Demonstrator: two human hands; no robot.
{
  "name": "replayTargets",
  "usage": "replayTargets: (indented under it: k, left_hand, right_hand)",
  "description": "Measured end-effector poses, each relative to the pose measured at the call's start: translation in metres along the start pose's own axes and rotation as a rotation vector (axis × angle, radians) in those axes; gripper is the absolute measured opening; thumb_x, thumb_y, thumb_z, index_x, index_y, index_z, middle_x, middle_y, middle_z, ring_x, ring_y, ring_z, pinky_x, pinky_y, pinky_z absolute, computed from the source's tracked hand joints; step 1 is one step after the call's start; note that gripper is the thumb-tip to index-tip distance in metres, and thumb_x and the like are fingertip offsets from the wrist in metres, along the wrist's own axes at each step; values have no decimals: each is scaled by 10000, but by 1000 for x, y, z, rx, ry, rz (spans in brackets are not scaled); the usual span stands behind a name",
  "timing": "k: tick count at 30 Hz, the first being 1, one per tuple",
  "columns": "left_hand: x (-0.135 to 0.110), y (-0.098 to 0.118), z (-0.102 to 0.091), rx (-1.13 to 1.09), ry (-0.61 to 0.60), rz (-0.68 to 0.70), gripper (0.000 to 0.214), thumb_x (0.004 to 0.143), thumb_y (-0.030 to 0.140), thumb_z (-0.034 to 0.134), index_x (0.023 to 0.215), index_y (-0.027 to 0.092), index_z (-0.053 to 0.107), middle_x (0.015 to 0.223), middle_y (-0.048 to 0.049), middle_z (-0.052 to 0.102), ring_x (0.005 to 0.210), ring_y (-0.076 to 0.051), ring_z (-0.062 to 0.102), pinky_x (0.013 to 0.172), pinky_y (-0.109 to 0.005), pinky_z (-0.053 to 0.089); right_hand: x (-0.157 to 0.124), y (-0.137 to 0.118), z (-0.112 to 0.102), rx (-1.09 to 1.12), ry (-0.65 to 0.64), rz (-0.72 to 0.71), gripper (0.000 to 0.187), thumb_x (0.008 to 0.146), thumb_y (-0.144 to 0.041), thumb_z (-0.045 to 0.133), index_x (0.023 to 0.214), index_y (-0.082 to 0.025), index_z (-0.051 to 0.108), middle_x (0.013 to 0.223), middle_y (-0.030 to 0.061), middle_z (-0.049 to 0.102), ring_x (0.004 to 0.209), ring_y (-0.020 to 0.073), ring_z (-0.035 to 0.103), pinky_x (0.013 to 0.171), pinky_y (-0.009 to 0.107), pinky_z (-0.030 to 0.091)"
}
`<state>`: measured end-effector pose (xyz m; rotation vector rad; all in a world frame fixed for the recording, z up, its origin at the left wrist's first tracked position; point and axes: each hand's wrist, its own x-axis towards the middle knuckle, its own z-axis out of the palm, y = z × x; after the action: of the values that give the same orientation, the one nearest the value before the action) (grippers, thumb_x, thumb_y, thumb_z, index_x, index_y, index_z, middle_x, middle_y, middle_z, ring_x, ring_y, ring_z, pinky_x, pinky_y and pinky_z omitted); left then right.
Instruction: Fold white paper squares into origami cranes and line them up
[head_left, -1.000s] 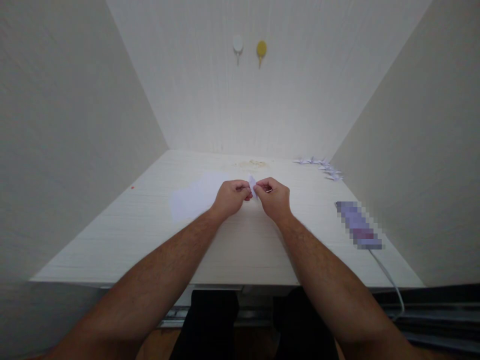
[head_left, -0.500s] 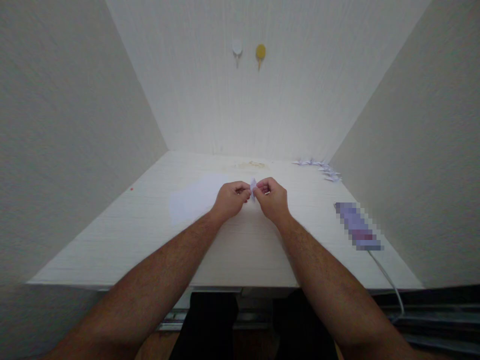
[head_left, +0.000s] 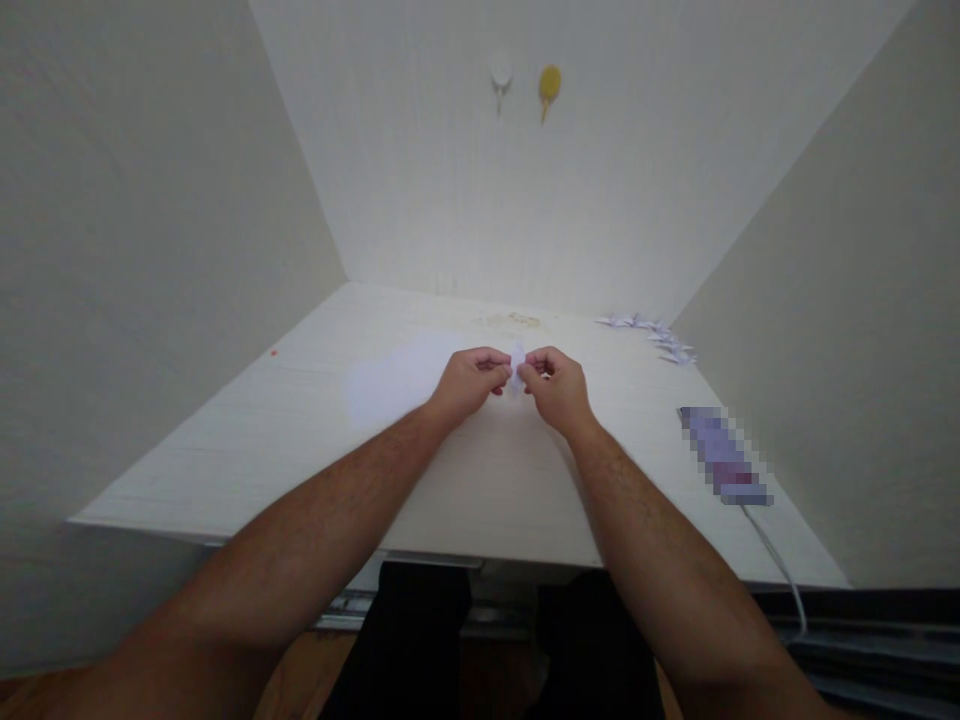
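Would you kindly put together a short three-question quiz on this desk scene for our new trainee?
1. True or false: both hands pinch the small folded paper.
2. Which lies right of the right hand: A) scissors B) a blurred flat device with a cable C) a mug?
3. What sits in the desk's far right corner?

Key: 1 true; 2 B; 3 a row of small folded paper figures.

Left hand (head_left: 470, 381) and right hand (head_left: 557, 388) meet, fingertips pinched.

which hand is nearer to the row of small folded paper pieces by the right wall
Right. The right hand is left of the folded paper pieces; the left hand is farther left, both pinching a small paper piece.
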<state>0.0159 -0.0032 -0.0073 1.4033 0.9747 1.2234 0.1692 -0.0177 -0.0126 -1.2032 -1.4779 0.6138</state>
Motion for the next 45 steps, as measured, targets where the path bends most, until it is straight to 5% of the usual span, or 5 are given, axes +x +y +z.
replayTargets:
  k: [9,14,19,30,45]
  left_hand:
    - [1,-6,2,-46,-41,45,91,700,212,694,742,134,676,614,2,625,509,-76,547,515,-209,476]
    - [5,-12,2,-98,-67,-2,91,710,211,703,752,145,656,591,17,609,512,-74,561,552,-219,508]
    - [6,-16,2,-135,-63,32,100,720,214,707,763,150,643,609,14,624,510,-76,573,549,-224,511]
    - [4,-10,1,28,32,107,98,681,185,726,731,156,646,581,8,634,528,-90,579,561,-230,495]
    - [5,-8,-4,11,-29,103,181,668,292,782,738,160,680,614,-4,652,561,-101,590,606,-252,506]
  right_hand:
    - [-1,0,2,19,54,-9,146,743,-241,658,816,-208,536,636,-50,577,537,100,520,525,242,440]
    - [-4,-1,1,-78,48,-160,24,785,-200,594,804,-208,582,680,-34,600,603,111,550,602,265,461]
    - [-4,0,0,-178,37,-265,96,804,-183,560,806,-201,654,757,-3,661,697,137,590,695,305,483]
    - [-5,-7,0,-115,34,-179,147,753,-320,696,771,-174,697,737,13,692,674,142,605,661,291,501]
    - [-5,-9,-1,-39,24,-139,78,734,-249,694,731,-178,664,692,-1,663,637,122,578,625,264,470]
